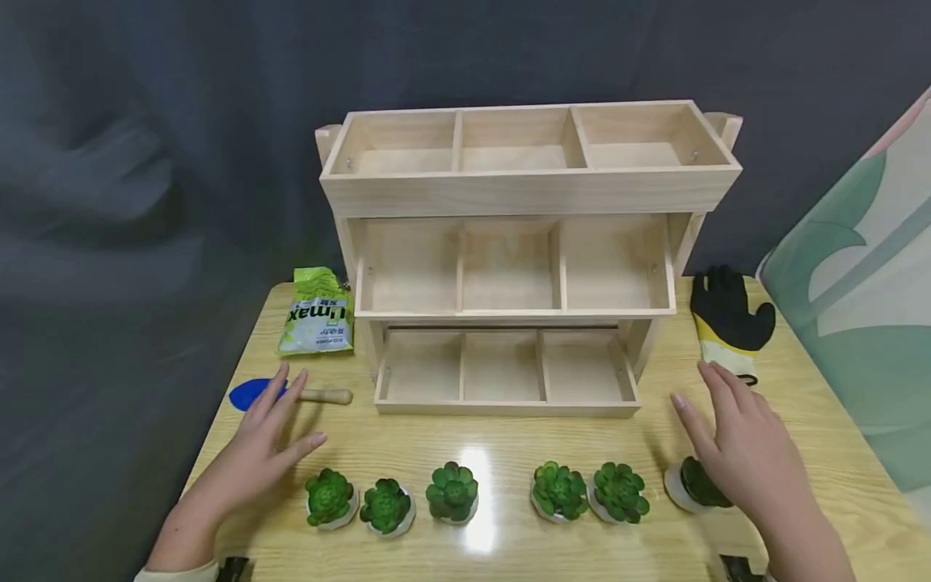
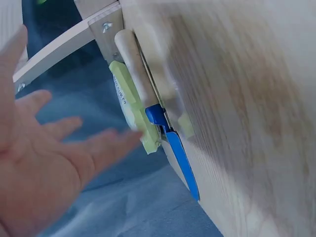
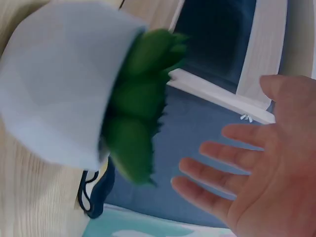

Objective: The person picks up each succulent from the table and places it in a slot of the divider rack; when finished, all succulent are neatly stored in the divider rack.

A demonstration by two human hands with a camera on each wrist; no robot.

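My left hand (image 1: 262, 449) hovers above the table's left side with its fingers spread, holding nothing. Just beyond it lies a small trowel (image 1: 326, 396) with a blue blade and wooden handle, partly covered by the fingertips in the head view. Over on the right, my right hand (image 1: 749, 444) is also held with straight fingers, nothing in it. Below its palm stands a potted succulent (image 1: 680, 489), partly hidden by the hand; its white pot (image 3: 64, 84) looms close in the right wrist view. Several more potted succulents (image 1: 452, 491) form a row along the front.
A three-tier wooden shelf (image 1: 531, 194) with divided compartments stands at the back middle. Left of it lies a green and white bag (image 1: 318, 315); to its right, a black and yellow glove (image 1: 730, 319). A dark curtain (image 1: 145, 202) hangs behind the table.
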